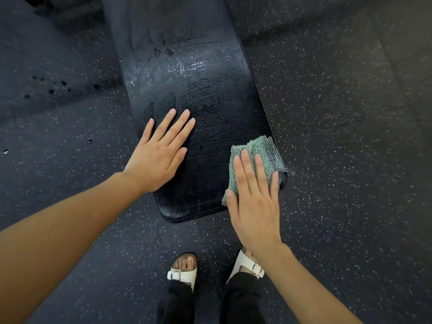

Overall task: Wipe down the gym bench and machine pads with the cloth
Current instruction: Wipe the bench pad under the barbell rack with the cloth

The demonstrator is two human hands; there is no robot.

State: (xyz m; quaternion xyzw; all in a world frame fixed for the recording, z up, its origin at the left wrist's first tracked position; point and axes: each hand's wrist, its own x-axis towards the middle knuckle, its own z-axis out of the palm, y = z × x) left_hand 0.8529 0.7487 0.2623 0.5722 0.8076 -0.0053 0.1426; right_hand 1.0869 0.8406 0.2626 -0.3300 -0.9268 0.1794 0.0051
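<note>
Green cloth [257, 152]: folded terry; I see it on the near right corner of the bench, with its grey mesh edge hanging just past the bench's right side
Right hand [254, 206]: laid flat on top of the cloth, fingers straight and close together, pressing it onto the pad; the thumb lies along the cloth's left edge and nothing is curled round it
Bench [198, 101]: black and padded, running away from me up the middle of my view; its rounded near end sits just ahead of the feet; the surface carries streaky, shiny smears, brightest near the middle; the far part is too blurred for me to read
Left hand [159, 155]: palm down on the near left part of the bench, fingers straight and slightly spread, touching bare pad, apart from the cloth
Arms: both bare, reaching in from the bottom corners of my view
Floor [339, 101]: dark rubber flecked with white, all around the bench
Spots [51, 91]: a few dark marks on the floor left of the bench, well apart from it; I cannot tell what they are
Sandals [181, 274]: white with buckles, standing on the floor near the bench's near end; the right one is partly hidden behind the right wrist
Trousers [177, 302]: black, at the bottom edge
</note>
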